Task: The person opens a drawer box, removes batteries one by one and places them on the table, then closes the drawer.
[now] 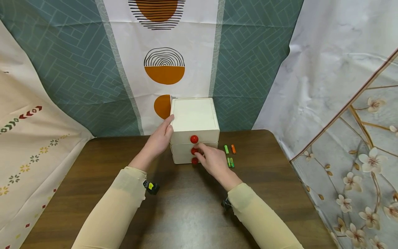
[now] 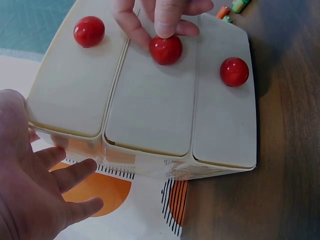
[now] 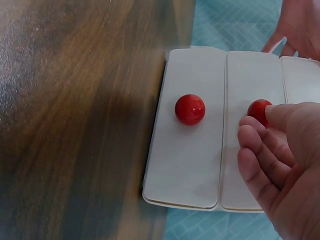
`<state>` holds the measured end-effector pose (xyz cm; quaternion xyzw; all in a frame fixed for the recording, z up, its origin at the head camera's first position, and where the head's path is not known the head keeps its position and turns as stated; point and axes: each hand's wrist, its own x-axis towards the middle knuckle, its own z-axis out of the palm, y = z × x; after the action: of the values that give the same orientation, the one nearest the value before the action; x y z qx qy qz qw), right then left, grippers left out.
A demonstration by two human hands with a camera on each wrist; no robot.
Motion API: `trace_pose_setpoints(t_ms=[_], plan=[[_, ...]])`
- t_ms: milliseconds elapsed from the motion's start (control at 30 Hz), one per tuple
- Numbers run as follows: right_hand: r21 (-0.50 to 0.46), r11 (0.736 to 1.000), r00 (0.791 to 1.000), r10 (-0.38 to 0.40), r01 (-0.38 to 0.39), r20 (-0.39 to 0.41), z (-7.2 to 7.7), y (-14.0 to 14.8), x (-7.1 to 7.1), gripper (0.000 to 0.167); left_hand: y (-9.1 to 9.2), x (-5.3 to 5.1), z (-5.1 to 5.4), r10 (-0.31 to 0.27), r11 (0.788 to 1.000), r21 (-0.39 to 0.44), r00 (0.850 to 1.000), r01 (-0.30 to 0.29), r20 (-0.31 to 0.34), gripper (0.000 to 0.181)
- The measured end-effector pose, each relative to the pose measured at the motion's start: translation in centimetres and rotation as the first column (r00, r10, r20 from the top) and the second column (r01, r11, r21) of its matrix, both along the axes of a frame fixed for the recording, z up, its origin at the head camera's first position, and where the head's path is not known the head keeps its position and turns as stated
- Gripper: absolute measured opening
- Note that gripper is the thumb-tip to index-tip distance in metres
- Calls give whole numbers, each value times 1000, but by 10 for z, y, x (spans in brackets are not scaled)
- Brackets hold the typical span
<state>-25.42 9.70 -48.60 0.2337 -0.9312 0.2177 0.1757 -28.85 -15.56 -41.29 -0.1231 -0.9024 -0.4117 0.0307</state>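
Observation:
A small white cabinet with three drawers stands at the back of the table, a round red knob on each drawer front. My right hand pinches the middle drawer's knob between thumb and fingers. The top knob and the bottom knob are untouched. At the cabinet's left side is my left hand, its fingers spread and fairly straight, with the thumb near the upper edge. Whether its fingertips press on the side panel is hard to tell. All the drawers look closed; their insides are hidden.
Right of the cabinet lie an orange battery and several green batteries on the brown wooden table. Patterned cloth hangs right behind the cabinet, and more cloth hangs at both sides.

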Motion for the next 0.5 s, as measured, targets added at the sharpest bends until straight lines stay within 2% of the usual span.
trace_pose_setpoints(t_ms=[500], plan=[[-39, 999, 1000, 25, -25, -4, -10, 5, 18, 34, 0, 1, 0, -8, 1000, 13, 1000, 8, 3, 64]])
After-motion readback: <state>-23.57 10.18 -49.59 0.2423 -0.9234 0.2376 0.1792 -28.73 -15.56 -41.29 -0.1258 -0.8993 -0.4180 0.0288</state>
